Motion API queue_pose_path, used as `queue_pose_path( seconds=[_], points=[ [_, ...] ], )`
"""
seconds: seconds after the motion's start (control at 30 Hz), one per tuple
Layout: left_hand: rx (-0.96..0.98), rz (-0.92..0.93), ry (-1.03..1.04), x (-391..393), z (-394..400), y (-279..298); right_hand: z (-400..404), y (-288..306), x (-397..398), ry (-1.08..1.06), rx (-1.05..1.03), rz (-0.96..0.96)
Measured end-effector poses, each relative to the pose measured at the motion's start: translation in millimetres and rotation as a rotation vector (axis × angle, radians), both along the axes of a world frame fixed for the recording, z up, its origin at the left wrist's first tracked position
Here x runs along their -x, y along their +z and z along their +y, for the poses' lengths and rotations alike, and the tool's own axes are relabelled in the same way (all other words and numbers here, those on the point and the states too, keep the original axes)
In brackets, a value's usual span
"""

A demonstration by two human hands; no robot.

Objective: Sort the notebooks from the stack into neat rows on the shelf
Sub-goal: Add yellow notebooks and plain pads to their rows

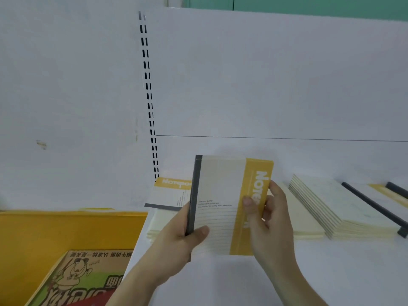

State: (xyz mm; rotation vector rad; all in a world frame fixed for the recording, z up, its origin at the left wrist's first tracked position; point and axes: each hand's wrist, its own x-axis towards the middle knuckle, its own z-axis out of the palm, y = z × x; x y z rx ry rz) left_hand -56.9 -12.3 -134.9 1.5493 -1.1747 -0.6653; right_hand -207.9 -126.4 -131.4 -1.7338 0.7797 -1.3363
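Note:
I hold a cream notebook [220, 195] with a yellow band and a dark grey spine upright above the white shelf [254, 279]. My left hand [183, 244] grips its spine edge, thumb on the cover. My right hand [269, 219] pinches the yellow band side. Behind it, at the shelf's left end, lies a stack of like notebooks [170, 193]. To the right, several notebooks [331, 208] lie fanned in an overlapping row, and more notebooks [388, 193] with dark spines lie at the far right.
The white back panel [265, 85] with a slotted upright [150, 107] rises behind the shelf. At lower left a yellow bin [55, 235] holds a printed cardboard box [84, 281].

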Motion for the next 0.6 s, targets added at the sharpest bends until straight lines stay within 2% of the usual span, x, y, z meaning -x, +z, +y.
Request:
queue_pose_path(
  seconds=[0.13, 0.3, 0.47, 0.6],
  points=[
    [0.009, 0.119, 0.055, 6.0, 2.3, -6.2, 10.8, -10.0, 4.1, 0.063, -0.01, -0.04],
    [0.107, 0.154, 0.23, 20.0, -0.3, -16.1, 14.5, -25.8, 6.9, 0.12, -0.057, 0.069],
    [0.04, 0.154, 0.213, 19.2, 1.8, -23.6, 14.0, -34.3, 9.8, 0.09, -0.032, 0.16],
    [0.077, 0.215, 0.213, 18.9, 12.5, -21.8, 20.3, -19.3, 8.7, 0.098, -0.01, 0.179]
  ],
)
